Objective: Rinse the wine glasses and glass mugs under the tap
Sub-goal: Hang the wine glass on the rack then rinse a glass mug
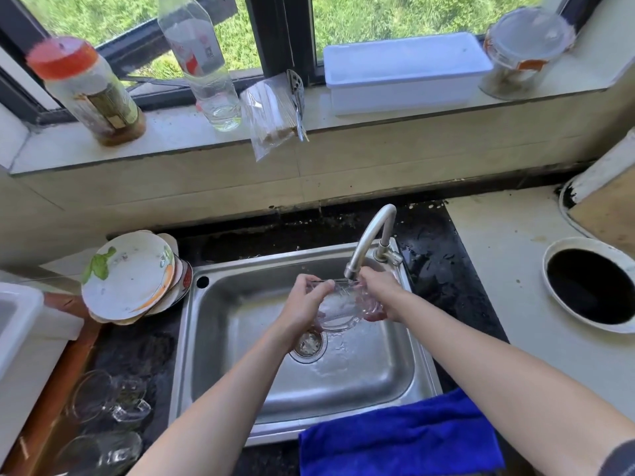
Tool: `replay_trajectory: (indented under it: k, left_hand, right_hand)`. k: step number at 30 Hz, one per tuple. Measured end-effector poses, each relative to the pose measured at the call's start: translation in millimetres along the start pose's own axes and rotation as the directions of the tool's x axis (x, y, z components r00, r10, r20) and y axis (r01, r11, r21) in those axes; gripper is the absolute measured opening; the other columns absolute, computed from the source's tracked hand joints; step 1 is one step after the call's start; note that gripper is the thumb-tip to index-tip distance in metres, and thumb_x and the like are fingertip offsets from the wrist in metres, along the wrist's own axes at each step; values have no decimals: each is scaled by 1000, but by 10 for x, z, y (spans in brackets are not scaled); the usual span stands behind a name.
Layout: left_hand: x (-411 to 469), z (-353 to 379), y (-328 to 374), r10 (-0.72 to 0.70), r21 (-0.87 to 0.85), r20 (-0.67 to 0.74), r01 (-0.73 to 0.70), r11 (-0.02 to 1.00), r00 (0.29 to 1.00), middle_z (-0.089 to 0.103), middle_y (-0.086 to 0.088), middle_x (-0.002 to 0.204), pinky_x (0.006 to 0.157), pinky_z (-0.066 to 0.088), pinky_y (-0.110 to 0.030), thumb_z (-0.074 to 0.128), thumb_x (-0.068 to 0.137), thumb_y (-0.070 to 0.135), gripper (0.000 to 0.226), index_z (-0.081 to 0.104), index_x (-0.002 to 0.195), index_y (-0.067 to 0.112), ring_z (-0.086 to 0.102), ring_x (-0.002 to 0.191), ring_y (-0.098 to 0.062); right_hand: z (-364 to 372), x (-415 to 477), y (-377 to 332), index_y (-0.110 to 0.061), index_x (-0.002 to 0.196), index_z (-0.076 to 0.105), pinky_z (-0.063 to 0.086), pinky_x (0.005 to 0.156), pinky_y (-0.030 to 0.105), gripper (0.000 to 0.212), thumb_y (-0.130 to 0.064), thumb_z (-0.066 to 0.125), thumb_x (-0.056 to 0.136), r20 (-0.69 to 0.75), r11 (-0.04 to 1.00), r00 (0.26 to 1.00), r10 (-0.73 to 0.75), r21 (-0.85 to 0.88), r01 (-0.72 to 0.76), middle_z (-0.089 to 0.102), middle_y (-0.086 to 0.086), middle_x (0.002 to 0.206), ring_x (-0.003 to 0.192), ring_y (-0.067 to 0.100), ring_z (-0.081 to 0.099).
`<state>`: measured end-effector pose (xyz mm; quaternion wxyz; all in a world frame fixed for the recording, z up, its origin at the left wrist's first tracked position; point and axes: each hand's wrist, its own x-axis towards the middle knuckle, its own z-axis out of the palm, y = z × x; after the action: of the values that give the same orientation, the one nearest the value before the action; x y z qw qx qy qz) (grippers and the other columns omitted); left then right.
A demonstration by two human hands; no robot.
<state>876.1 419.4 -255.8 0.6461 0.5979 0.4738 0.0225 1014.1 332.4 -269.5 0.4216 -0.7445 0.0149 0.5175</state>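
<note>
A clear glass mug (340, 305) is held tilted under the tap (369, 240), over the steel sink (240, 400). Water runs from the spout into it and splashes near the drain (308, 345). My left hand (302, 304) grips the mug's left side, thumb on the rim. My right hand (381, 293) curls round its right side, just below the spout. Two more glass mugs (106, 396) (99, 453) stand on the dark counter at the lower left.
Stacked plates (132, 276) lean at the sink's left. A blue cloth (402, 438) hangs over the sink's front edge. A round hole (589, 285) opens in the right counter. Bottles, a white box (405, 72) and a jar line the windowsill.
</note>
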Motion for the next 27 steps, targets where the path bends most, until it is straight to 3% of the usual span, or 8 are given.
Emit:
replay_trajectory:
  k: [2, 6, 11, 15, 16, 19, 22, 27]
  left_hand:
    - [23, -18, 52, -145, -122, -5, 144, 982, 989, 53, -14, 106, 49, 40, -25, 55, 91, 40, 32, 49, 111, 16, 54, 76, -23]
    - [67, -57, 70, -336, -353, 85, 344, 870, 938, 44, -17, 96, 49, 46, -27, 53, 89, 41, 32, 49, 111, 17, 49, 63, -27]
    - [20, 11, 74, -403, -333, 120, 419, 845, 907, 43, -19, 101, 54, 44, -31, 54, 88, 41, 42, 45, 114, 9, 50, 62, -27]
    - [38, 39, 48, -419, -454, 146, 437, 776, 896, 40, -18, 109, 50, 43, -29, 54, 87, 39, 33, 49, 107, 13, 45, 79, -30]
    - [32, 28, 45, -428, -464, 154, 447, 764, 891, 39, -18, 111, 48, 45, -28, 54, 87, 39, 32, 49, 105, 13, 45, 84, -31]
    - [-4, -8, 35, -454, -470, 238, 511, 719, 858, 42, -20, 101, 41, 46, -24, 53, 87, 39, 38, 45, 105, 6, 49, 77, -32]
    - [-10, -43, 10, -436, -449, 259, 507, 736, 862, 45, -18, 92, 45, 43, -24, 50, 87, 41, 40, 43, 104, 5, 49, 61, -26]
    - [30, 15, -16, -40, -123, -14, 38, 992, 999, 54, -9, 114, 50, 44, -27, 60, 90, 34, 35, 46, 117, 18, 53, 69, -17]
  right_hand:
    - [33, 13, 98, -20, 93, 60, 58, 67, 41, 35, -51, 45, 87, -88, 949, 965, -248, -222, 224, 62, -1, 89, 78, 19, 61]
    - [119, 16, 377, -29, 113, 53, 45, 73, 33, 50, -69, 43, 85, -68, 595, 681, -729, -554, 582, 57, -13, 105, 92, 8, 54]
    - [-8, 44, 238, -20, 82, 59, 44, 72, 36, 33, -39, 36, 98, -325, 855, 802, -501, -328, 401, 62, -1, 87, 90, 26, 58]
    - [85, -36, 325, -27, 99, 58, 44, 72, 30, 44, -65, 38, 89, 45, 430, 618, -785, -677, 597, 54, -11, 112, 98, 7, 51]
    - [55, -4, 329, -27, 100, 60, 44, 74, 30, 47, -67, 40, 87, 51, 441, 624, -780, -662, 605, 54, -12, 113, 100, 6, 51]
    - [-42, 25, 188, -20, 110, 64, 43, 80, 29, 29, -40, 54, 92, -105, 811, 823, -558, -279, 514, 62, -6, 107, 98, 12, 56]
    - [-12, 31, 60, -14, 102, 64, 53, 64, 30, 20, -20, 46, 95, -38, 926, 929, -368, -102, 363, 63, 2, 86, 78, 20, 63]
    - [10, 40, 25, -13, 104, 60, 56, 61, 34, 37, -46, 52, 89, 83, 1000, 997, 8, 10, -9, 61, 9, 102, 79, 24, 64]
